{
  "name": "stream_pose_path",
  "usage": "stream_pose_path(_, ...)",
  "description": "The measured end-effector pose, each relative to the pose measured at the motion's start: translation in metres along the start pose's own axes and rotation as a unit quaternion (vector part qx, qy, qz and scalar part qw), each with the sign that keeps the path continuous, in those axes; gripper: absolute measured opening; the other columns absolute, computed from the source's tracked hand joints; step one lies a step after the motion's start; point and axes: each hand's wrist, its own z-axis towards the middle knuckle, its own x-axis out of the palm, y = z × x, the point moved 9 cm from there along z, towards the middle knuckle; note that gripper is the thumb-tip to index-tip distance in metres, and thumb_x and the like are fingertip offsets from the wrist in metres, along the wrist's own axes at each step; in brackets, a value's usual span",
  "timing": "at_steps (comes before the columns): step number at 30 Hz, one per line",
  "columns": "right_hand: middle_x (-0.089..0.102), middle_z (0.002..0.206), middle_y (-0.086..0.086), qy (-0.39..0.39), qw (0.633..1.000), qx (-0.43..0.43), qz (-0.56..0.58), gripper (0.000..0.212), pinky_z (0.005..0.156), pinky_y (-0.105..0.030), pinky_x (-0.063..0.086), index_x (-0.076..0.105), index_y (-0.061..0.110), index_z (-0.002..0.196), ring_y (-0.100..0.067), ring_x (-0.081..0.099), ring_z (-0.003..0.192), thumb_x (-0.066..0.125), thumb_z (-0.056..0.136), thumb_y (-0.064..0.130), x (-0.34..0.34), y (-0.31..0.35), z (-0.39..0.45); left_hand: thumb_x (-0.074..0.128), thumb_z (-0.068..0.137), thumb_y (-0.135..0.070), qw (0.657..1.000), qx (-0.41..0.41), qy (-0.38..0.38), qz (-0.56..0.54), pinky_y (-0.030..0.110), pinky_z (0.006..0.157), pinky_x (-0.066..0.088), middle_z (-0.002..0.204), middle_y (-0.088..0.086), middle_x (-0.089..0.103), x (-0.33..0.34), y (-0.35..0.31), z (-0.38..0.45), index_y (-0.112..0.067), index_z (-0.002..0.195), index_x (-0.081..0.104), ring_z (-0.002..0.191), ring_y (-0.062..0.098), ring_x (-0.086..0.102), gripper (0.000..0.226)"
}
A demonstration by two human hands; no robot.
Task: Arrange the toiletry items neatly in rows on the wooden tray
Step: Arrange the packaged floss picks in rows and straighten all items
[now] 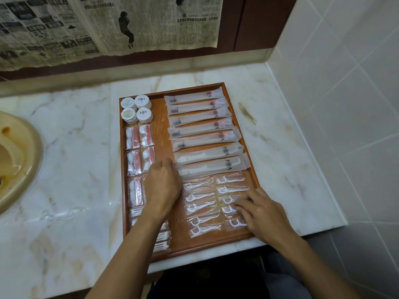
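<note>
Head view: tray (pixel 159 117), four round soaps (pixel 136 108); left hand (pixel 163 186), right hand (pixel 262 214) flat, empty

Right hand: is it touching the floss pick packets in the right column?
Touching. The head view shows the right hand lying flat with fingertips pressed on the floss pick packets in the wooden tray.

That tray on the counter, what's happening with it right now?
A person is tidying toiletry packets on the wooden tray. The left hand rests by the comb sleeves; the right hand presses flat on the floss pick packets. Toothbrush sleeves, round soaps and cotton packets already lie in rows.
</note>
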Motion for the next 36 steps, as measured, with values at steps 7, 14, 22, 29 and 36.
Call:
stream_pose_path(7,0.059,0.088,0.006,0.005,1.0,-0.006,-0.02,0.018,0.049,-0.029,0.051,0.072,0.021,0.089,-0.011,0.051,0.085,0.079,0.074,0.013,0.005,0.006,-0.004,0.048,0.091,-0.002,0.999,0.025,0.034,0.003,0.03,0.054,0.033,0.083,0.016,0.065,0.001,-0.001,-0.004,-0.002,0.098,0.065,0.07,0.031,0.055,0.019)
stream_pose_path(14,0.061,0.089,0.005,0.007,1.0,-0.007,-0.021,0.022,0.049,-0.029,0.053,0.073,0.021,0.091,-0.012,0.053,0.086,0.08,0.072,0.012,0.003,0.006,-0.004,0.05,0.088,-0.004,0.981,0.111,0.114,0.115,0.04,0.097,0.04,0.125,0.013,0.055,-0.001,-0.006,0.001,-0.005,0.123,0.057,0.116,0.032,0.045,0.036)
stream_pose_path(22,0.061,0.09,0.006,0.004,1.0,-0.006,-0.015,0.022,0.048,-0.03,0.052,0.073,0.022,0.093,-0.012,0.053,0.086,0.078,0.075,0.011,0.006,0.001,-0.004,0.039,0.101,-0.038,0.912,0.182,0.281,0.236,0.05,0.119,-0.007,0.163,0.008,-0.005,0.019,0.006,0.008,-0.01,0.154,-0.001,0.149,0.022,-0.009,0.072)
stream_pose_path(29,0.06,0.091,0.006,-0.003,1.0,0.003,-0.003,0.021,0.051,-0.028,0.052,0.073,0.021,0.097,-0.01,0.051,0.087,0.076,0.078,0.013,0.005,-0.001,-0.009,0.037,0.102,-0.034,0.907,0.171,0.316,0.219,0.051,0.119,-0.006,0.161,0.008,-0.014,0.028,0.011,0.001,-0.01,0.153,-0.01,0.149,0.021,-0.012,0.073)
stream_pose_path(36,0.06,0.089,0.007,0.0,1.0,0.013,-0.01,0.02,0.05,-0.029,0.051,0.073,0.021,0.095,-0.01,0.05,0.087,0.077,0.077,0.013,0.008,0.001,-0.011,0.038,0.102,-0.032,0.909,0.161,0.322,0.212,0.053,0.118,-0.008,0.161,0.009,-0.014,0.029,0.01,0.002,-0.01,0.153,-0.009,0.149,0.022,-0.011,0.073)
